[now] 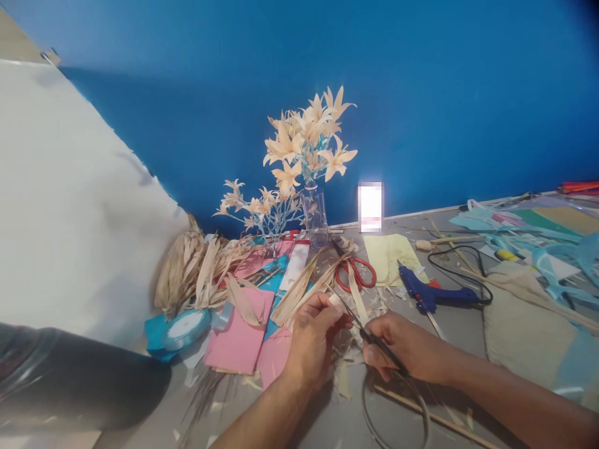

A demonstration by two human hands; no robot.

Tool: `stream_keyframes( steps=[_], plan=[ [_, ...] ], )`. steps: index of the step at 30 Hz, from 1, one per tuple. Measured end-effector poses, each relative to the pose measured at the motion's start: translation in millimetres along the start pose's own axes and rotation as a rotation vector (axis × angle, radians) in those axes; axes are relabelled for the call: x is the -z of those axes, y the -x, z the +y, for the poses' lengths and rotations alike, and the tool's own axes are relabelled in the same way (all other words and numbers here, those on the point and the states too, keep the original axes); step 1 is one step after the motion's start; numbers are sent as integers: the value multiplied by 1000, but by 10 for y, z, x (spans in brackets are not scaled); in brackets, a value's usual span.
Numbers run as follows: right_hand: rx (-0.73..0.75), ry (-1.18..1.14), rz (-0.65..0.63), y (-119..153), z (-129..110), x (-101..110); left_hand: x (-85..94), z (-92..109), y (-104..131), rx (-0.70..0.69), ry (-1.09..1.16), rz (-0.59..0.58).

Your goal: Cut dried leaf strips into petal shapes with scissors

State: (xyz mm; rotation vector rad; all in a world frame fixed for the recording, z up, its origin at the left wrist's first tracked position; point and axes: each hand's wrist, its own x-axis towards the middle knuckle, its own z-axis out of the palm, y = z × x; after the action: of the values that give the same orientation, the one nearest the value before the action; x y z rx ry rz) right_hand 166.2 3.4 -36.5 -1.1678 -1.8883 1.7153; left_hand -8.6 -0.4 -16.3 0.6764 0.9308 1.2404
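Observation:
In my left hand a small pale piece, husk or paper, is pinched between thumb and fingers. My right hand is closed round dark-handled scissors, whose blades point up and left and lie beside the pale piece. One large handle loop hangs below the right hand. Just beyond the hands lie red-handled scissors and strips of dried corn husk. Small pale scraps are scattered under and around both hands.
Pale artificial flowers stand in a clear vase by the blue wall. A blue glue gun with a black cord lies to the right. Pink paper, a ribbon roll and husk bundles lie left, near a dark cylinder.

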Motion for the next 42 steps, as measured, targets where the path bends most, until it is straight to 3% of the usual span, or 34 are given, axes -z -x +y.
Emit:
stream_keyframes(
  steps=[18, 28, 42],
  plan=[
    [154, 37, -34, 12, 22, 83, 8, 75, -12, -8, -48, 1],
    [77, -81, -46, 7, 55, 23, 13, 43, 17, -15, -72, -14],
    [111, -54, -45, 0, 36, 15, 5, 18, 5, -28, -51, -15]
  ],
)
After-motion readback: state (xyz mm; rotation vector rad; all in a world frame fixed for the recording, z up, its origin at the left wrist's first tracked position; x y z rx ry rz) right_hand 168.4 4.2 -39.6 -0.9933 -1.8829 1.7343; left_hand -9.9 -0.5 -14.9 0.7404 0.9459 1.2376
